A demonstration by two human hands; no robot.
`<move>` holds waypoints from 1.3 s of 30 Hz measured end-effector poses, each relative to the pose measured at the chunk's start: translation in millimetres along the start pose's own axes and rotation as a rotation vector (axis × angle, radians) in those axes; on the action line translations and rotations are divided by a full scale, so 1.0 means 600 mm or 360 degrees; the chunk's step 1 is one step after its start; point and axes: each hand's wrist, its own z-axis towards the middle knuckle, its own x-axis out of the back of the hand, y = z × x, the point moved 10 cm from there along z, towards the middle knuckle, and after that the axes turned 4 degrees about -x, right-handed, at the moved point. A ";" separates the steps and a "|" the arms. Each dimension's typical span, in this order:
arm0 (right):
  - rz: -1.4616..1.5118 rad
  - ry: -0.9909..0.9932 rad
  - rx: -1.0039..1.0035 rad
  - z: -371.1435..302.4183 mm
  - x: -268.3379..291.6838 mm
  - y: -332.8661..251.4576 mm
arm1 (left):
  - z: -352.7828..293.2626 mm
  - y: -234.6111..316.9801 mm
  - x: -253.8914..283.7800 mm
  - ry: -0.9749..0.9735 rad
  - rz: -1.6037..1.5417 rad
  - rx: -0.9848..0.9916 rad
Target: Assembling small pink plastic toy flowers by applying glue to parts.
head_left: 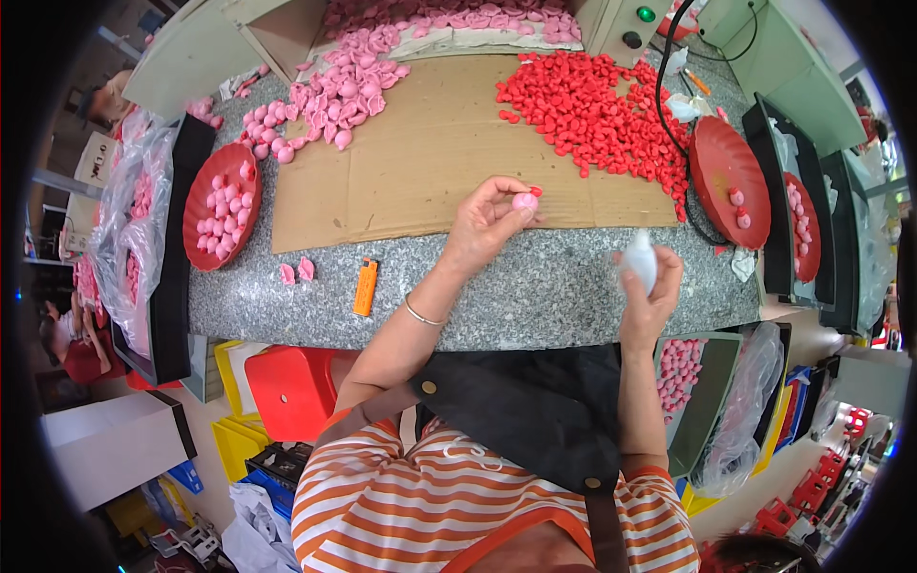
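Observation:
My left hand (480, 227) is closed, its thumb and fingers pinching a small round pink piece (524, 202) over the near edge of the cardboard sheet (430, 158). A small red piece (536, 191) sits against the top of the pink one; whether the two are joined I cannot tell. Off to the right, my right hand (657, 298) wraps around a small whitish squeeze bottle (640, 260) with its nozzle up, over the grey speckled tabletop (544, 306). Beyond the hands lie a heap of pink pieces (349, 91) and a heap of red pieces (592, 115).
On the left a red scalloped dish (195, 205) holds pink balls; on the right a similar dish (726, 162) holds a few pink-and-red pieces. An orange lighter (365, 286) and two pink shells (296, 271) lie near my left forearm. A black cable (661, 95) hangs beside the red heap.

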 end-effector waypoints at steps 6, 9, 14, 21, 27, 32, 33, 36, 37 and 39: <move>-0.0290 0.0386 0.0219 0.020 0.152 0.033 | 0.006 0.017 0.001 0.0005 0.0093 -0.0188; -0.0339 0.0445 0.0194 0.021 0.213 0.066 | 0.003 0.023 -0.003 -0.0034 0.0240 -0.0191; -0.0384 0.0516 0.0205 -0.002 0.225 0.059 | -0.003 0.027 -0.011 -0.0091 0.0357 -0.0153; -0.0683 0.0198 0.0388 -0.095 0.082 0.007 | -0.024 0.056 -0.049 -0.0196 0.0461 -0.0269; -0.0188 -0.0135 0.0397 -0.046 -0.082 -0.046 | -0.075 0.050 -0.077 -0.0157 0.0383 -0.0134; 0.0300 -0.0478 0.0212 -0.052 -0.115 -0.020 | -0.104 0.061 -0.085 -0.0187 0.0393 -0.0330; 0.0454 -0.0478 0.0101 -0.055 -0.116 -0.016 | -0.108 0.060 -0.087 -0.0180 0.0392 -0.0327; 0.0318 -0.0466 0.0228 -0.066 -0.101 -0.022 | -0.117 0.075 -0.103 -0.0194 0.0405 -0.0436; 0.0313 -0.0475 0.0227 -0.070 -0.101 -0.023 | -0.120 0.078 -0.108 -0.0204 0.0463 -0.0473; 0.0470 -0.0403 0.0269 -0.076 -0.094 -0.031 | -0.120 0.082 -0.116 -0.0207 0.0513 -0.0512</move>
